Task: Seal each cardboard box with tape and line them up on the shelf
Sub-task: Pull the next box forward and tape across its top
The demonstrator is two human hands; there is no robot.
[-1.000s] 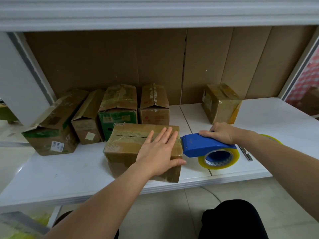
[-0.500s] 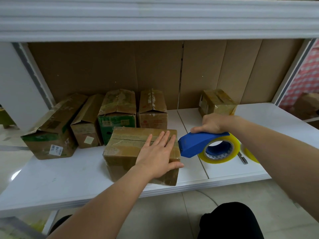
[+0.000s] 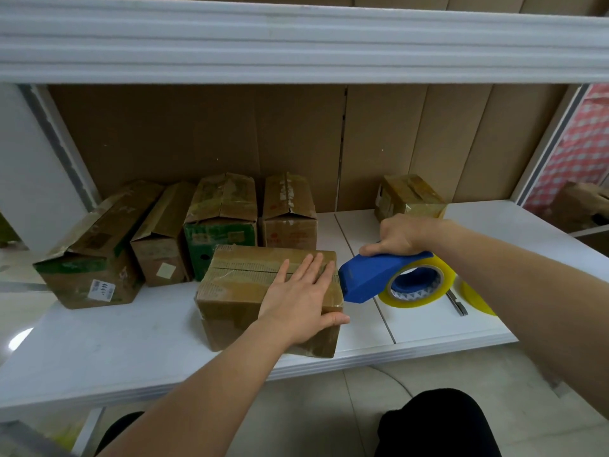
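— Four boxes (image 3: 184,235) in a row at the back left of the shelf (image 3: 99,341)?

— Yes. In front, the near box (image 3: 244,291) lies under the flat, straight-fingered left hand (image 3: 301,300), thumb on its front edge.

— And right of that?

— The right hand (image 3: 403,234) grips the blue tape dispenser (image 3: 372,275), nose at the box's right end. A fifth box (image 3: 410,197) sits behind.
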